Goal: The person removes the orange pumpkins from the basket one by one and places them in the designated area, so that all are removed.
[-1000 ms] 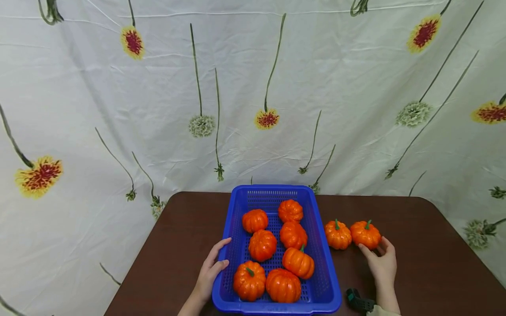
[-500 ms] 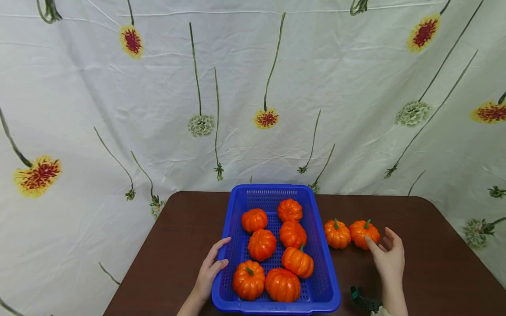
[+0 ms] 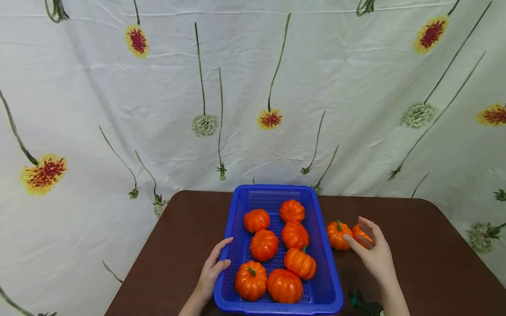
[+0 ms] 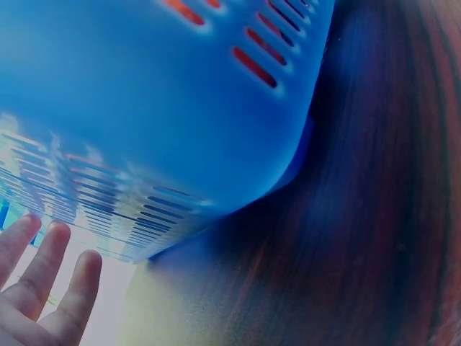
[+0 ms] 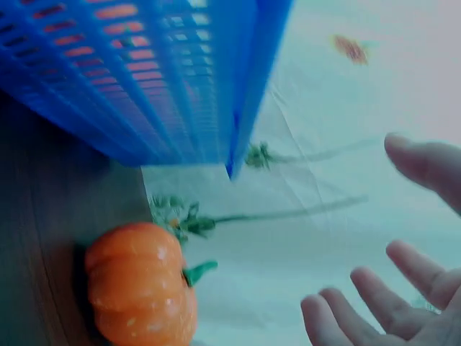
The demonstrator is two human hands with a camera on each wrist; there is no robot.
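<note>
A blue plastic basket (image 3: 331, 263) holds several orange pumpkins (image 3: 251, 281). My left hand (image 3: 208, 274) rests at the basket's left side, index finger and thumb touching its rim; in the left wrist view the other fingers (image 4: 81, 295) extend beside the slotted wall. To the right of the basket, two small pumpkins with green stems stand on the table: a left one (image 3: 337, 239) and a right one (image 3: 361, 231), partly hidden behind my right hand (image 3: 377, 254). That hand hovers over them, thumb and fingers spread, holding nothing. One pumpkin (image 5: 140, 285) shows in the right wrist view, apart from the fingers.
The dark brown table (image 3: 178, 237) has rounded far corners. Behind it hangs a white cloth (image 3: 237, 149) printed with flowers. A dark band device (image 3: 363, 303) is at my right wrist.
My right hand has let go of the right pumpkin, drawn back to the right, then moved left above the two pumpkins. Left hand and basket hold their place; the head view shifts slightly.
</note>
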